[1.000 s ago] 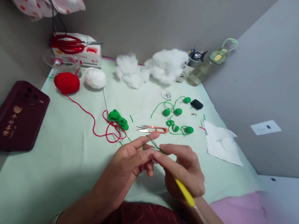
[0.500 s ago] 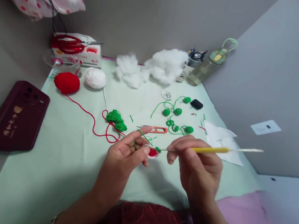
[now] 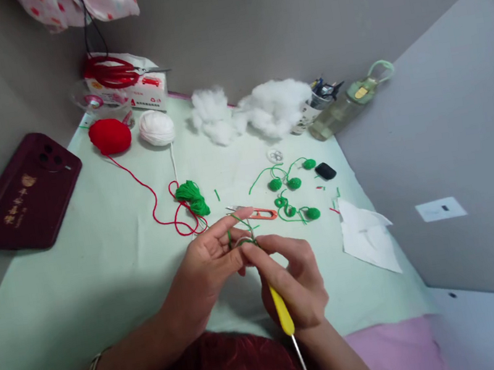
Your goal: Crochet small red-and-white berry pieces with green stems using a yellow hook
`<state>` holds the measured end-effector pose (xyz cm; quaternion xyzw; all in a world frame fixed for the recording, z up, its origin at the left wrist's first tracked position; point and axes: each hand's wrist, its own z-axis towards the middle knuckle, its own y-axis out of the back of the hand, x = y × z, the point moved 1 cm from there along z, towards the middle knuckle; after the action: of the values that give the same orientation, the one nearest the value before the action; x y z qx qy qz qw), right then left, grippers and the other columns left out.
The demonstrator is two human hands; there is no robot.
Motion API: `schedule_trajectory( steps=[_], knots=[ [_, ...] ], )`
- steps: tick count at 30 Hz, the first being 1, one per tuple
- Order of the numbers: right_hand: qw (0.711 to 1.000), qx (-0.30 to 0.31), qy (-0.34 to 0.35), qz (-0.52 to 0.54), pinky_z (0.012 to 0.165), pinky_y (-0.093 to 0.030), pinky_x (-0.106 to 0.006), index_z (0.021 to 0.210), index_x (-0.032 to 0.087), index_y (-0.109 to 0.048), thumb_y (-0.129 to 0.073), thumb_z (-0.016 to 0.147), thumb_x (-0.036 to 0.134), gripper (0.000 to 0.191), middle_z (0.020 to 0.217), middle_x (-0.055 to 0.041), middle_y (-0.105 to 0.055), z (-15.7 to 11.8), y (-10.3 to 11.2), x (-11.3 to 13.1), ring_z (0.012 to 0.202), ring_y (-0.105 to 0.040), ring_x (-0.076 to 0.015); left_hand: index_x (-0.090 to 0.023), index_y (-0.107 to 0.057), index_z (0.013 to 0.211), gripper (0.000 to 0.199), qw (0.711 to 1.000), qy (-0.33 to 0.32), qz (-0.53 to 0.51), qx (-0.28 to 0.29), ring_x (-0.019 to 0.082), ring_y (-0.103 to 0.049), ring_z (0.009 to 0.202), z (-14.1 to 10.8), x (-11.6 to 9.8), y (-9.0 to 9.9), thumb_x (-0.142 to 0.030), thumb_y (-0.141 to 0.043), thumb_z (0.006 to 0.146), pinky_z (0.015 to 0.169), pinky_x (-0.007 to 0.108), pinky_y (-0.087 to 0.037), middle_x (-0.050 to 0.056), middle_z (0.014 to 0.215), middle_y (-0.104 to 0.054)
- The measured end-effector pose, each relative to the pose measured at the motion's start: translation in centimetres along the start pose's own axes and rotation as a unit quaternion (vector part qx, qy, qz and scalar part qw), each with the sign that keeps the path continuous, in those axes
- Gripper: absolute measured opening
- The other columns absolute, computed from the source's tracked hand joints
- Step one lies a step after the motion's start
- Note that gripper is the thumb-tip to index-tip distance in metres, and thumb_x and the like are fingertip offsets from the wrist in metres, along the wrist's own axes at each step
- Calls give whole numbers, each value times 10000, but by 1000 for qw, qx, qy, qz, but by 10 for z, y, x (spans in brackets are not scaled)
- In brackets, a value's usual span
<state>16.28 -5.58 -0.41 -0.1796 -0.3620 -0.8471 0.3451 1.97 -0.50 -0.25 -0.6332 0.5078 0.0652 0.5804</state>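
Note:
My left hand (image 3: 213, 253) pinches a small crochet piece (image 3: 245, 241), mostly hidden by fingers, with green yarn running over the raised index finger. My right hand (image 3: 292, 275) grips a crochet hook with a yellow handle (image 3: 282, 312), its tip up at the piece and its metal rear end pointing down. Both hands' fingertips meet at the piece. Just beyond them lies an orange thread snipper (image 3: 263, 214). A green yarn skein (image 3: 192, 199) rests beyond my left hand, and several small green crochet pieces (image 3: 294, 184) lie beyond my right.
Red yarn (image 3: 110, 136), white yarn (image 3: 157, 128) and white stuffing (image 3: 275, 108) stand at the back. Red scissors (image 3: 114, 72) lie on a tissue box (image 3: 152, 93). A phone (image 3: 23, 194) is left; a bottle (image 3: 341, 110), pen cup (image 3: 306, 118) and white paper (image 3: 368, 238) are right.
My right hand has moved left to meet my left fingertips. The hook has swung from nearly level to steep, handle down. The red and white part of the piece is now hidden.

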Motion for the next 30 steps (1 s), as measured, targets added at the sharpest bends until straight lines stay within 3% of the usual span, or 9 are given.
schedule_trajectory(
  steps=[2,4,7,9,13,16,23,26,30],
  knots=[
    [999,1,-16,30,723,-622,-342,1207,333,-787,-686,948,99,363,1029,-44,-760,1,1,-2,882,-721,-195,-206,-784,1267,453,999,38,-28,17,96,-460,685,2,-1,1,-277,-841,823,627,221,-412,-20,808,-609],
    [990,-14,-75,117,709,-610,-351,1142,306,-795,-636,991,137,277,938,-38,-755,6,3,-5,824,-710,-188,-203,-807,1229,402,997,61,-44,26,92,-440,678,3,-2,4,-270,-821,833,613,213,-400,-17,802,-603],
    [945,-48,-172,275,610,-563,-310,1019,280,-797,-621,1020,217,188,845,-10,-727,15,5,-9,643,-640,-135,-228,-825,1192,330,998,46,-34,28,83,-456,687,3,-3,8,-235,-792,863,638,201,-413,-18,813,-621],
    [917,-33,-206,340,581,-547,-287,984,272,-800,-643,1015,261,160,842,-3,-722,18,3,-10,610,-623,-119,-255,-820,1200,335,999,23,-13,32,90,-519,733,2,-2,7,-215,-798,868,692,204,-443,-16,835,-661],
    [929,1,-193,317,758,-597,-307,1000,285,-813,-684,994,233,140,930,-20,-792,16,-2,-10,881,-726,-169,-294,-793,1242,399,999,-4,6,36,132,-630,924,1,1,2,-221,-845,853,898,257,-498,2,974,-738],
    [928,-2,-201,313,736,-588,-285,1037,306,-810,-664,1004,198,185,979,-5,-809,12,-2,-11,886,-720,-154,-316,-771,1275,454,1000,-6,8,24,150,-644,991,0,0,2,-234,-868,839,975,292,-500,-7,980,-718],
    [900,4,-240,363,725,-558,-278,1014,309,-816,-685,998,243,147,963,2,-798,14,0,-18,791,-681,-133,-317,-815,1159,219,991,-73,116,-8,98,-564,717,-2,-5,7,-297,-745,953,736,229,-476,-42,813,-665],
    [887,-1,-252,386,723,-557,-276,983,299,-821,-697,993,277,126,931,7,-785,15,-2,-19,700,-643,-113,-294,-829,1077,179,984,-98,150,-21,103,-549,711,-3,-6,7,-262,-684,978,732,235,-463,-32,825,-684],
    [891,4,-248,379,724,-561,-269,989,295,-819,-693,995,264,131,936,3,-779,14,-2,-19,743,-659,-119,-296,-825,1071,185,985,-80,149,-33,111,-527,711,-2,-6,9,-246,-713,933,685,226,-430,-41,759,-623]
  ],
)
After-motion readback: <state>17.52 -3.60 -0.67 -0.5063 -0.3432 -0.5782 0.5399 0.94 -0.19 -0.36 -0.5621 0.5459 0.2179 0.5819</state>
